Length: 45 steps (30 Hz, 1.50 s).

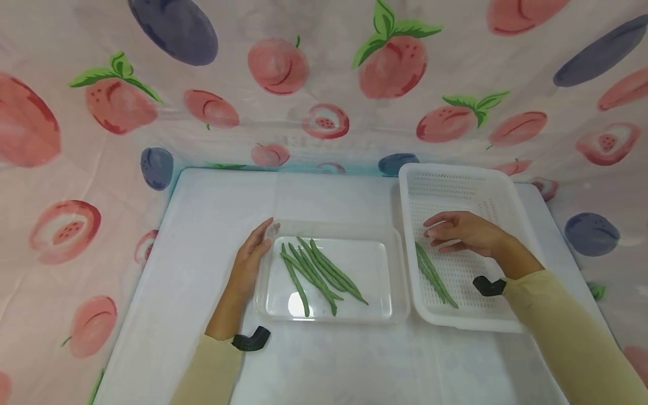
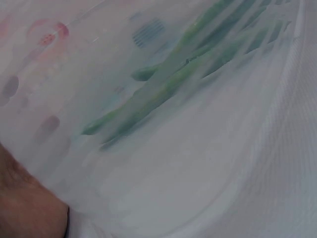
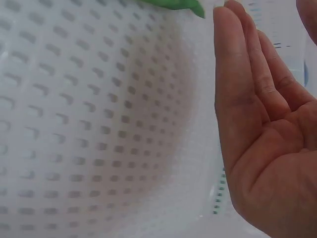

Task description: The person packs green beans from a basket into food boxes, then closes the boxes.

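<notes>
Several green beans [image 1: 319, 273] lie in a loose bunch inside a clear plastic container [image 1: 331, 229]. At its left side, my left hand [image 1: 248, 259] holds the wall, thumb by the rim and fingers along the outside. Through the clear plastic, the left wrist view shows blurred beans [image 2: 163, 94]. To the right, my right hand [image 1: 468, 232] hovers over a white perforated basket [image 1: 511, 194], holding nothing. Its fingers [image 3: 230, 59] look fairly straight in the right wrist view. A few more beans [image 1: 434, 275] lie along the basket's left side; one bean's tip [image 3: 173, 4] shows near my fingertips.
Container and basket stand side by side on a white tabletop [image 1: 223, 197], their rims close together. A fruit-patterned cloth [image 1: 217, 146] rises behind the table and along both sides. Black wrist bands [image 1: 251, 339] sit at both sleeve cuffs.
</notes>
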Motion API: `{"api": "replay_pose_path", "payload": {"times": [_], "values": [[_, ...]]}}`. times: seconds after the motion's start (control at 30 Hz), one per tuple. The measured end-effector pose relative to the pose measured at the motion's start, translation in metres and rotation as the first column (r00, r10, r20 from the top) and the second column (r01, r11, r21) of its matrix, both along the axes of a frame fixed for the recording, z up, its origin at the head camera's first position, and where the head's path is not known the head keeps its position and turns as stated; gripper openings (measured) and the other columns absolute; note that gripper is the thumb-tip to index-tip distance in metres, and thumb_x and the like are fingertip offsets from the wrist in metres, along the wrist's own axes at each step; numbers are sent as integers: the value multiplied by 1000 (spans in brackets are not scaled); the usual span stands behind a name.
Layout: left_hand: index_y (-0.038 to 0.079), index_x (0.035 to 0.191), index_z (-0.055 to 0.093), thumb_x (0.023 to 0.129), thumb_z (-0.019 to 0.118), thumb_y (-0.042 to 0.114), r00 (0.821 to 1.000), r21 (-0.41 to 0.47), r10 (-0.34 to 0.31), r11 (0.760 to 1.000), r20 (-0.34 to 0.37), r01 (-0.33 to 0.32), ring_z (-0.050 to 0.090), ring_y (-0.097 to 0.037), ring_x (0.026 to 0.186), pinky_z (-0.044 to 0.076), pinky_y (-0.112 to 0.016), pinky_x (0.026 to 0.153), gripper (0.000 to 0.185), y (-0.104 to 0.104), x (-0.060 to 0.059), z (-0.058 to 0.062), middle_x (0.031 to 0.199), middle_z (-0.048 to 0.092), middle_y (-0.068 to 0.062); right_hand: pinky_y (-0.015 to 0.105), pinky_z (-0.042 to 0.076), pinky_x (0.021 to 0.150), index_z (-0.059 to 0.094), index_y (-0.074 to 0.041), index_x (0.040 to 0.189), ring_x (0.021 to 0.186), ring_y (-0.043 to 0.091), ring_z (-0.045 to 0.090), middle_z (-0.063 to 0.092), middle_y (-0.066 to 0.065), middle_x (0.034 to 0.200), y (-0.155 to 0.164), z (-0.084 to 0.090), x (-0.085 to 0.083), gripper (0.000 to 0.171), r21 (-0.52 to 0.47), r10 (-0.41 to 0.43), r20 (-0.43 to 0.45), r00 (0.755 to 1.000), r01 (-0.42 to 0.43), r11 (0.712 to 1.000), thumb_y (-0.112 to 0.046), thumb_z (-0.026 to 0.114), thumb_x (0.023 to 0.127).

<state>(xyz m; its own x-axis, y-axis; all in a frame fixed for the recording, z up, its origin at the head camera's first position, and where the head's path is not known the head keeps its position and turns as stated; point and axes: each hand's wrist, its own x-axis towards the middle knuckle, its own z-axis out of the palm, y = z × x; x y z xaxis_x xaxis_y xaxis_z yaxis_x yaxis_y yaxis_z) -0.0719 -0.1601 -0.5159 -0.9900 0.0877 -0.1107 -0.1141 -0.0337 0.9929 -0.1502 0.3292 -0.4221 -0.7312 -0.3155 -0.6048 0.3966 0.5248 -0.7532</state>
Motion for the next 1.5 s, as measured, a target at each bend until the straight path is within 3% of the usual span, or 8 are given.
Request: {"api": "replay_pose_path", "payload": {"times": [0.23, 0.43, 0.9, 1.23, 1.5], "values": [[31, 156, 42, 107, 48, 39, 1000, 2, -6, 1000, 8, 6, 42, -23, 148, 45, -54, 112, 50, 0, 0, 1, 161, 40, 13, 40, 61, 94, 50, 1, 144, 109, 23, 69, 66, 19, 132, 0, -10, 0, 60, 65, 51, 16, 999, -52, 997, -29, 72, 96], [32, 156, 42, 108, 48, 38, 1000, -5, -2, 1000, 7, 2, 42, -23, 148, 46, -54, 111, 49, 0, 0, 2, 162, 40, 13, 43, 60, 96, 54, -1, 142, 114, 24, 68, 64, 18, 135, -3, -21, 0, 61, 132, 124, 13, 992, -124, 983, -34, 74, 94], [30, 156, 41, 107, 47, 40, 1000, -26, -1, 1000, 1, 2, 43, -27, 147, 49, -55, 107, 50, 1, -1, 0, 162, 40, 13, 34, 62, 86, 63, 2, 129, 97, 15, 65, 72, 2, 107, -15, -32, -3, 60, 193, 103, 35, 994, -108, 975, -34, 84, 86], [26, 158, 39, 108, 47, 37, 1000, -12, -4, 1000, -13, 4, 41, -27, 149, 47, -56, 109, 52, 0, 0, 0, 163, 39, 11, 30, 60, 75, 70, -1, 102, 81, 19, 63, 66, 3, 86, -29, -32, 0, 29, 296, 164, -39, 986, -145, 944, -18, 83, 83], [28, 157, 41, 107, 48, 39, 1000, -24, 3, 1000, 6, -3, 39, -21, 149, 45, -54, 112, 51, -1, 0, 0, 161, 40, 15, 30, 61, 76, 68, 0, 105, 85, 17, 62, 65, 3, 92, -22, -35, -2, 33, 258, 147, -15, 989, -138, 956, -19, 84, 84]]}}
